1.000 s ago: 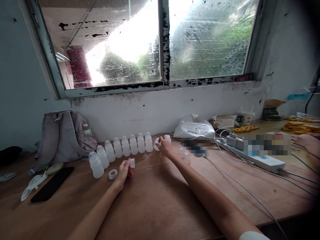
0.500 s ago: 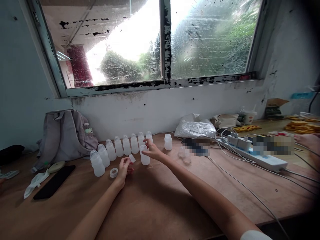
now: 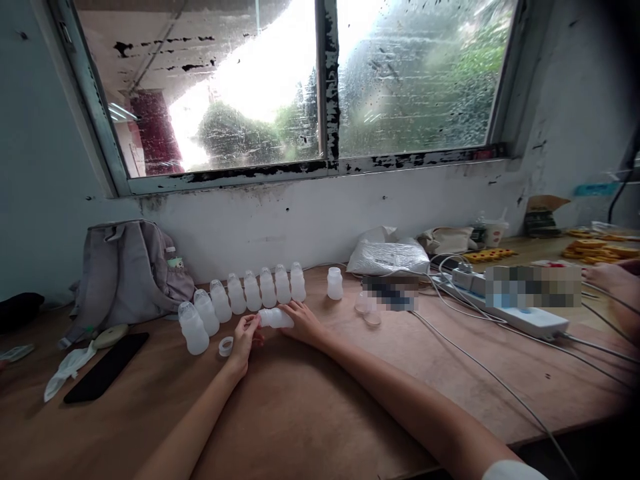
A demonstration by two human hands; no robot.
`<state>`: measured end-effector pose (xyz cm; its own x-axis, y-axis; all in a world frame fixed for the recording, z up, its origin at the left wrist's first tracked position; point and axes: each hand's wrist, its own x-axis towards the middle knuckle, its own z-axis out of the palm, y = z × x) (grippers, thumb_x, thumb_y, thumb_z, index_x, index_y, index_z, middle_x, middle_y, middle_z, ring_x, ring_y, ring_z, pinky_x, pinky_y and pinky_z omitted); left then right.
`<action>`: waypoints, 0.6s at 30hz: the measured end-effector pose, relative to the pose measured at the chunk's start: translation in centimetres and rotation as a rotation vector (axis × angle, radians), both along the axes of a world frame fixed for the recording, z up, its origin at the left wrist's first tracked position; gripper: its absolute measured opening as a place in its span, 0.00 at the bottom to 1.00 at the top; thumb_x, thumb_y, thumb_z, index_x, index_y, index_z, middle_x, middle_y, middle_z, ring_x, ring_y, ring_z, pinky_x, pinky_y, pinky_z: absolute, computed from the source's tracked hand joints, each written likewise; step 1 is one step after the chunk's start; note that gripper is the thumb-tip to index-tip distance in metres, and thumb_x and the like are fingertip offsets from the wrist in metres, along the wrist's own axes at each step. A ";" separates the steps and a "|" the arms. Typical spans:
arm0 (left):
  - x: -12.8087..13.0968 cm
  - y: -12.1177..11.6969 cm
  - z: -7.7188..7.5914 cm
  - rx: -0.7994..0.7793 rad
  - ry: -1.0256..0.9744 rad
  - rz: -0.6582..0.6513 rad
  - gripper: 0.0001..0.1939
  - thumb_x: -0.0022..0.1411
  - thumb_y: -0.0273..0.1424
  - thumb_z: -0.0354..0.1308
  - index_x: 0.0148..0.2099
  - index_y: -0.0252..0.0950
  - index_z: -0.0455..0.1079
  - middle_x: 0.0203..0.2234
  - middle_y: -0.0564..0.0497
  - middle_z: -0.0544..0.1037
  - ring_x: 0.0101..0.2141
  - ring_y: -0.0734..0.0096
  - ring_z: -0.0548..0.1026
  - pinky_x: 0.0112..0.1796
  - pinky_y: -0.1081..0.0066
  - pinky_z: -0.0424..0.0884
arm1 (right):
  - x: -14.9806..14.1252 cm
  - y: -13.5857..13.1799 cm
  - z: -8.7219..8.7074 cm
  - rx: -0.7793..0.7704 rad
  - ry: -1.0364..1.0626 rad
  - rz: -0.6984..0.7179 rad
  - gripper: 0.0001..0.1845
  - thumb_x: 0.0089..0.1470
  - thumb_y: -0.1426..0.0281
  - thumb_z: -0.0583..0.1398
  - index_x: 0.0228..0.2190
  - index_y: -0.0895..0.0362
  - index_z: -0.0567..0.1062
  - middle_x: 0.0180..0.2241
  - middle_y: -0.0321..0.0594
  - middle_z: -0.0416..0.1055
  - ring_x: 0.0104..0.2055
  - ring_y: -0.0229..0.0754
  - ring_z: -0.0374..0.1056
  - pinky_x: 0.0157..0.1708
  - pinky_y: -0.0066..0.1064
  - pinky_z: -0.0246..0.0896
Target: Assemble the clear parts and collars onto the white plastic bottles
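A frosted baby bottle (image 3: 279, 319) lies tilted on its side between my hands, its neck pointing left. My right hand (image 3: 306, 325) is closed around its base end. At the neck end, the fingers of my left hand (image 3: 244, 337) pinch a white bottle collar (image 3: 263, 317), which meets the bottle mouth; whether it is threaded on I cannot tell. Just left of that hand, a loose collar ring (image 3: 226, 346) lies on the table. Behind stands a curved row of capped bottles (image 3: 252, 292). An uncapped bottle (image 3: 335, 285) stands upright to the right.
Clear domed caps (image 3: 369, 308) lie right of my right hand. Beyond are a silver bag (image 3: 389, 257), a white power strip (image 3: 535, 326) and trailing cables. On the left sit a grey backpack (image 3: 127, 273) and a black flat object (image 3: 106, 367). Another person's hand (image 3: 613, 283) shows at far right.
My right hand has taken a bottle from the right end, brought it left and tipped it over toward my left hand. The collar in my left hand now meets its mouth.
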<state>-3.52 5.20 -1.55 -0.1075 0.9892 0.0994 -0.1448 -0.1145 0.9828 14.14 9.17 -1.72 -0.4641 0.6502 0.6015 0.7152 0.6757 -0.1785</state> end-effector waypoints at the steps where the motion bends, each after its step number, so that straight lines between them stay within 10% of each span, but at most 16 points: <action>1: -0.1 0.1 -0.1 -0.005 0.006 0.002 0.18 0.46 0.42 0.58 0.35 0.36 0.61 0.23 0.56 0.67 0.16 0.79 0.68 0.16 0.79 0.64 | -0.1 -0.2 -0.3 0.020 -0.006 -0.017 0.28 0.40 0.67 0.62 0.46 0.54 0.64 0.39 0.43 0.63 0.43 0.47 0.57 0.43 0.37 0.53; 18: -0.5 0.4 0.0 0.007 0.076 0.005 0.19 0.45 0.43 0.58 0.35 0.35 0.63 0.26 0.54 0.68 0.17 0.81 0.66 0.16 0.79 0.63 | -0.4 -0.7 -0.8 0.102 -0.015 -0.049 0.31 0.40 0.70 0.61 0.49 0.53 0.61 0.40 0.43 0.62 0.43 0.47 0.55 0.44 0.36 0.51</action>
